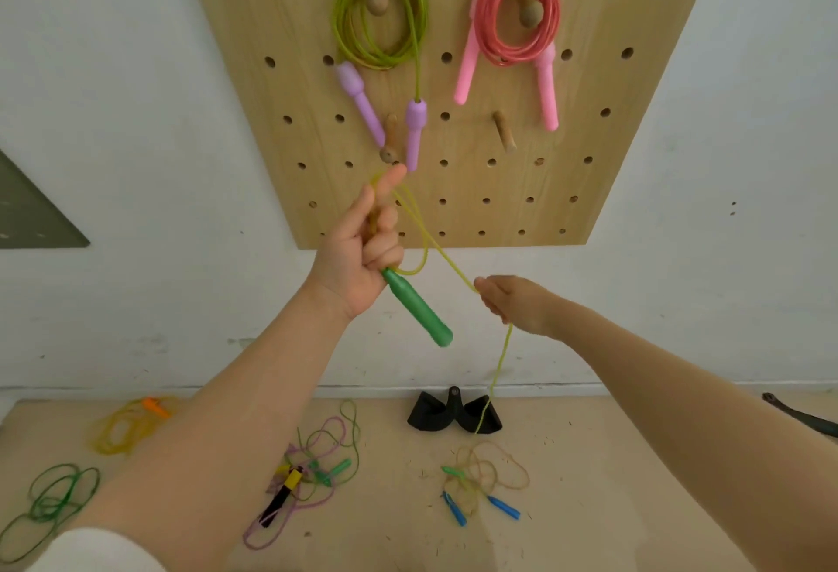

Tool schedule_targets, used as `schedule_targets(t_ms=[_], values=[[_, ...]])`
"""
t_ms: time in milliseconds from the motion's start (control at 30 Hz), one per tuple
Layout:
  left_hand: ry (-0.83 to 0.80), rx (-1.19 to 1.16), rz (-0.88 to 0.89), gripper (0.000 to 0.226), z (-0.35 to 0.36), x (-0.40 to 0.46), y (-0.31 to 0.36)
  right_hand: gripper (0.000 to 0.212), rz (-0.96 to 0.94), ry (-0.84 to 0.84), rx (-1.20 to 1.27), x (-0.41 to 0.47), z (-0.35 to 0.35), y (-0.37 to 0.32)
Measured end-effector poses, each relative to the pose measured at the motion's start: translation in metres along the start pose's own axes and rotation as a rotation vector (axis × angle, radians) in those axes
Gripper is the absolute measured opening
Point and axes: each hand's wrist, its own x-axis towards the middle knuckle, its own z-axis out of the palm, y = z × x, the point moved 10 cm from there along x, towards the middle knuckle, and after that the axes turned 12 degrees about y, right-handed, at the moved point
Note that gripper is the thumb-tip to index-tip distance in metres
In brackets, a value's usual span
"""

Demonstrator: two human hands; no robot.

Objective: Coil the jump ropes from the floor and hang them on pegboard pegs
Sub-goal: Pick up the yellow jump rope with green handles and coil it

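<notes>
My left hand point(362, 249) grips a yellow-green jump rope just above its green handle point(417, 307), which points down to the right. A loop of that rope point(449, 261) runs to my right hand point(512, 301), which pinches it; the rest hangs to the floor. On the wooden pegboard point(635, 118) a coiled green rope with purple handles point(381, 9) and a coiled pink rope point(521, 14) each hang on a peg. Two lower pegs point(504, 131) carry nothing. Several uncoiled ropes lie on the floor below.
On the floor lie a yellow rope with an orange handle point(131, 424), a green rope point(50, 508), a tangle with green and yellow-black handles point(313, 476) and a tan rope with blue handles point(480, 485). A black object point(453, 413) sits against the white wall.
</notes>
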Motion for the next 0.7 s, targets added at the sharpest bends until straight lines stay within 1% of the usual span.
schedule_targets(t_ms=[33, 100, 200, 233, 267, 333, 367, 400, 433, 533, 567, 633, 700], values=[[0.038, 0.028, 0.002, 0.034, -0.006, 0.004, -0.001, 0.041, -0.038, -0.033, -0.112, 0.001, 0.006, -0.007], [0.085, 0.086, 0.0, 0.031, -0.015, 0.011, -0.006, 0.037, -0.126, -0.046, -0.294, 0.004, 0.011, -0.028], [0.141, 0.278, 0.001, 0.034, -0.025, 0.021, -0.011, 0.03, -0.225, -0.037, -0.449, -0.001, 0.013, -0.066], [0.13, 0.341, -0.014, 0.035, -0.026, 0.022, -0.014, 0.03, -0.267, -0.071, -0.475, -0.006, 0.016, -0.079], [0.101, 0.399, -0.041, 0.036, -0.026, 0.024, -0.02, 0.029, -0.295, -0.15, -0.48, -0.012, 0.02, -0.089], [0.006, 0.548, -0.097, 0.037, -0.023, 0.019, -0.032, 0.032, -0.311, -0.369, -0.463, -0.032, 0.029, -0.106], [-0.043, 0.63, -0.111, 0.037, -0.021, 0.016, -0.037, 0.033, -0.317, -0.432, -0.451, -0.039, 0.028, -0.115], [-0.088, 0.689, -0.118, 0.037, -0.019, 0.012, -0.042, 0.031, -0.333, -0.423, -0.439, -0.04, 0.023, -0.122], [-0.13, 0.721, -0.128, 0.035, -0.018, 0.01, -0.046, 0.026, -0.355, -0.353, -0.427, -0.036, 0.013, -0.13], [-0.197, 0.776, -0.204, 0.025, -0.018, 0.005, -0.057, 0.008, -0.382, -0.002, -0.389, -0.017, -0.032, -0.141], [-0.195, 0.78, -0.238, 0.027, -0.019, 0.003, -0.058, 0.01, -0.369, 0.103, -0.382, -0.013, -0.048, -0.139], [-0.184, 0.744, -0.296, 0.031, -0.019, 0.001, -0.059, 0.021, -0.326, 0.262, -0.291, -0.008, -0.073, -0.129], [-0.221, 0.673, -0.341, 0.034, -0.017, -0.003, -0.058, 0.027, -0.258, 0.346, -0.127, -0.004, -0.09, -0.114]])
